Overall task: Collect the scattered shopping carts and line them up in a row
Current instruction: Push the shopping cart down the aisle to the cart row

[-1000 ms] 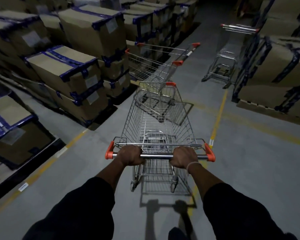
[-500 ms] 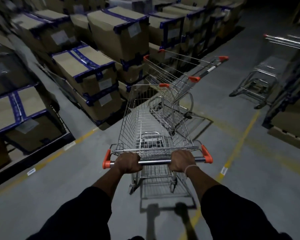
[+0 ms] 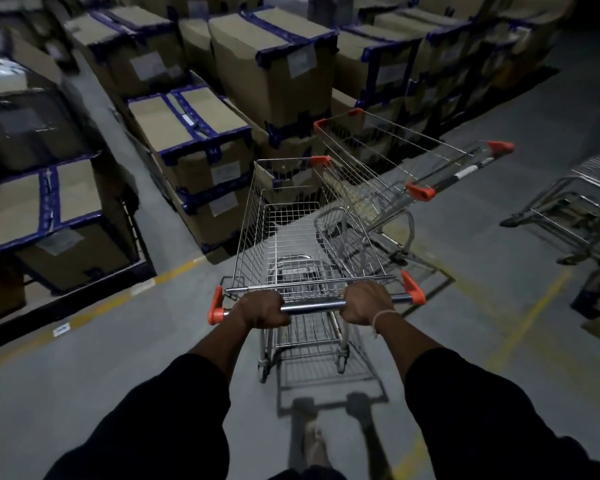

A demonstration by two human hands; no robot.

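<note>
Both grips, left hand (image 3: 262, 308) and right hand (image 3: 366, 303), clasp the cart handle (image 3: 312, 308) (second cart (image 3: 395, 168) just ahead).

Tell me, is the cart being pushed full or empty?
Empty. Through the wire basket of the pushed cart only bare mesh and grey floor show.

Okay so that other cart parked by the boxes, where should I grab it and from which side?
Probably by the handle bar between its orange end caps, coming from the right of the parked cart. Its handle end faces right toward open floor, while its basket nose points left at the stacked boxes.
</note>
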